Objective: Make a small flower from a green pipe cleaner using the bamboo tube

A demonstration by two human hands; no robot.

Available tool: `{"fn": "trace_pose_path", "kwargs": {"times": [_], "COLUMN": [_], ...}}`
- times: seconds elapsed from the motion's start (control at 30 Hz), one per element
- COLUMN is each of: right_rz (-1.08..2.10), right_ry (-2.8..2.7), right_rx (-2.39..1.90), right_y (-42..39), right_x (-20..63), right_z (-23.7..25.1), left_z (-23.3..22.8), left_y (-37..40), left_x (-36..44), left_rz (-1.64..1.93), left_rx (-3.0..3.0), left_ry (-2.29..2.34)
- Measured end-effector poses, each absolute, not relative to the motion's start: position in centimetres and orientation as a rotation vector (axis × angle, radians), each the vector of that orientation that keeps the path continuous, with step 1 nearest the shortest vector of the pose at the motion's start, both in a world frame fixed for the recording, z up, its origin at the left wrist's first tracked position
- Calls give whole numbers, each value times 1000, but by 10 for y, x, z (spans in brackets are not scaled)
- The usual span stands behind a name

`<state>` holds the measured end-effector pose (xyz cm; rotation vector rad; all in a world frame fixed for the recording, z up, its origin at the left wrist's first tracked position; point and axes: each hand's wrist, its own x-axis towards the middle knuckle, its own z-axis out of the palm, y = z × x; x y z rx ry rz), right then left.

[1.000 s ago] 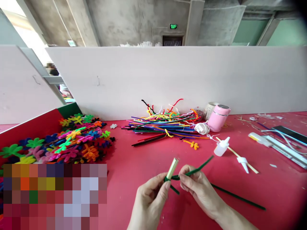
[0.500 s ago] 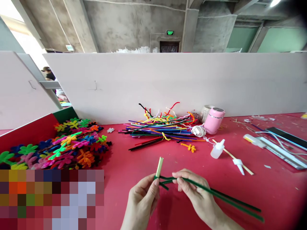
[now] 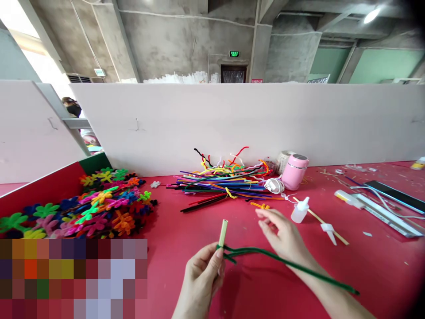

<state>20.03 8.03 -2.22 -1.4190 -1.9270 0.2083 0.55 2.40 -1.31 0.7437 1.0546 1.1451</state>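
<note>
My left hand pinches a short bundle of pale sticks, held nearly upright. Dark green pipe cleaners loop round the sticks at my fingertips. Their long ends stretch right, passing by my right wrist, and a short end juts out near my left thumb. My right hand is off the pipe cleaners, fingers loosely bent and apart with nothing in them. Just beyond its fingertips lies a small orange pipe-cleaner flower, partly covered by the hand.
Loose pipe cleaners in many colours lie against the white partition. On the left a box holds pipe-cleaner flowers. To the right are a pink canister, a small dropper bottle, a stick and a dark-screened device.
My right hand has let go of the green pipe cleaners and moved up and right, towards the orange flower. My left hand keeps its pinch on the sticks.
</note>
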Motion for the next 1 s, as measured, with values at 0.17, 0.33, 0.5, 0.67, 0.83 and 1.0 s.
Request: {"fn": "trace_pose_path", "kwargs": {"times": [0.17, 0.33, 0.5, 0.67, 0.83, 1.0], "right_rz": [14, -39, -32, -89, -150, 103], "right_ry": [-2057, -2152, -2339, -2401, -2342, -2274], "right_rx": [-1595, -1622, -1504, -1453, -1446, -1292], "right_y": [130, 162, 178, 188, 181, 122], "right_x": [235, 254, 258, 255, 256, 238], "right_z": [-37, -63, -68, -64, -60, -53], "left_z": [-21, -25, -28, -32, -34, -34], "left_y": [21, 18, 17, 18, 21, 24], "left_x": [11, 12, 13, 13, 14, 13], "left_rz": [1126, 1162, 1164, 1172, 1186, 1185], "left_rx": [750, 760, 777, 733, 676, 655], "left_ry": [1005, 940, 932, 938, 917, 919]}}
